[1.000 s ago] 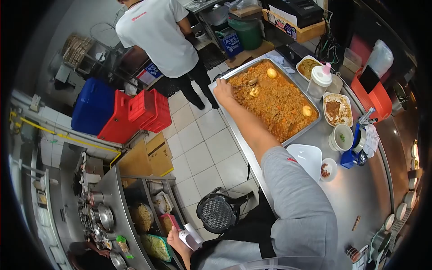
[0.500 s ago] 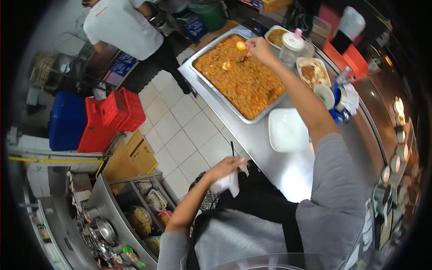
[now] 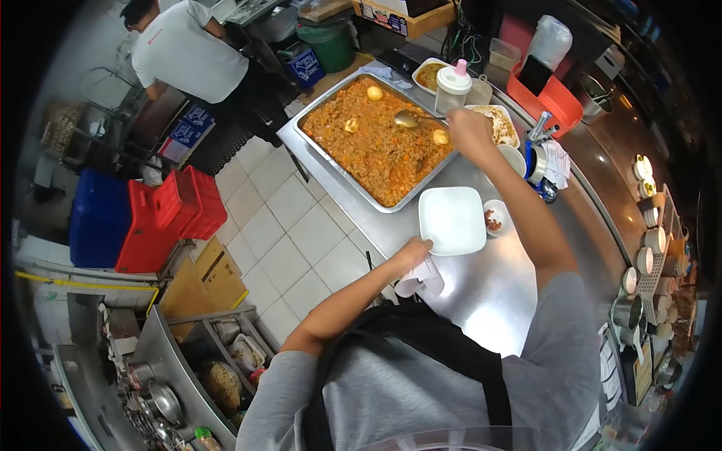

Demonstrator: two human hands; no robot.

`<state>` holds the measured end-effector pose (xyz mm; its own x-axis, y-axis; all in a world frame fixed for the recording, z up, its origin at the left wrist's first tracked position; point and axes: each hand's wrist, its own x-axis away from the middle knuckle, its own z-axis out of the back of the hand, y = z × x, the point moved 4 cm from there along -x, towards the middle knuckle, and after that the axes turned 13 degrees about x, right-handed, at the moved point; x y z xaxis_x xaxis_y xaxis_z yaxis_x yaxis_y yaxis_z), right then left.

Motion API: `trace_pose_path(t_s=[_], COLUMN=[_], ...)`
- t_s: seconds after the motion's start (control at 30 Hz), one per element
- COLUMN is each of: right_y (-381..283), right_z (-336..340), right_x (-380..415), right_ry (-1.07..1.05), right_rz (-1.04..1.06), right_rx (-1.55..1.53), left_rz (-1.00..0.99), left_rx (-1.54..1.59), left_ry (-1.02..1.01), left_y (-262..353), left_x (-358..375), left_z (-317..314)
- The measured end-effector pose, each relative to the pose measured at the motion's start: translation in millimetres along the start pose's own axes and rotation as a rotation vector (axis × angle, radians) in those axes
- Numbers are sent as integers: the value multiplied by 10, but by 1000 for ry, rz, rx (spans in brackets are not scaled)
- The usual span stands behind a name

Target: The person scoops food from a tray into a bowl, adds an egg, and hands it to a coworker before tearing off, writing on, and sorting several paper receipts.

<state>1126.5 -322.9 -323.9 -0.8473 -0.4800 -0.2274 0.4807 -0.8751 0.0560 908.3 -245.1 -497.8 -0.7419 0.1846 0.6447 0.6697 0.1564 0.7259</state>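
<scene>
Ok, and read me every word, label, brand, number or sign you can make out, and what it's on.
"ROYAL", most likely: blue box beside the green bin; its other print is blurred.
Red mark on the white shirt: too small.
Labels on the wooden box: too small.
Lettering on the blue-and-white box: too blurred.
Paper in the left hand: nothing legible.

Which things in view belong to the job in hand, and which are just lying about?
Seemingly in use:
- spoon, held by the right hand over the food tray
- paper, held by the left hand
- white dish, beside the left hand

Apparently lying about:
- red crates
- blue box
- green bin
</scene>
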Motion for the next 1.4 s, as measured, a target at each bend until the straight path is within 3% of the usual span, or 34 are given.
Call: trace_pose_path(t_s=[0.03, 0.1, 0.23, 0.33, 0.4, 0.67, 0.8, 0.83, 0.97, 1.17, 1.4], right_y=[37, 91, 50, -115, -290, -1023, -1310, -1326, -1412, -1567, -1859], right_z=[9, 89, 43, -238, -325, -587, -544, -584, -607, -161, -323], right_x=[36, 118, 41, -168, -257, -455, -568, -611, -684, -671, -737], right_ry=[9, 223, 302, 222, 242, 84, -109, -140, -172, -148, -167], right_rz=[5, -24, -4, 10, 10, 30, -64, -118, -235, -320, -390], right_rx=[-13, -94, -179, -67, -15, -20, -40, -87, -229, 104, 75], left_rz=[-3, 58, -23, -69, -35, -272, -405, -312, -349, -365, -376], left_rx=[-6, 27, 192, 151, 82, 83, 60, 84, 85, 41, -41], left_ry=[15, 12, 110, 58, 314, 619, 810, 724, 655, 539, 404], left_y=[61, 226, 498, 503, 767, 639, 906, 1021, 1279, 1698, 2138], left_x=[68, 381, 1035, 1247, 1617, 1889, 1816, 1795, 1478, 1144, 858], left_z=[2, -63, 8, 490, 639, 2100, 2633, 2739, 3437, 4172, 4508])
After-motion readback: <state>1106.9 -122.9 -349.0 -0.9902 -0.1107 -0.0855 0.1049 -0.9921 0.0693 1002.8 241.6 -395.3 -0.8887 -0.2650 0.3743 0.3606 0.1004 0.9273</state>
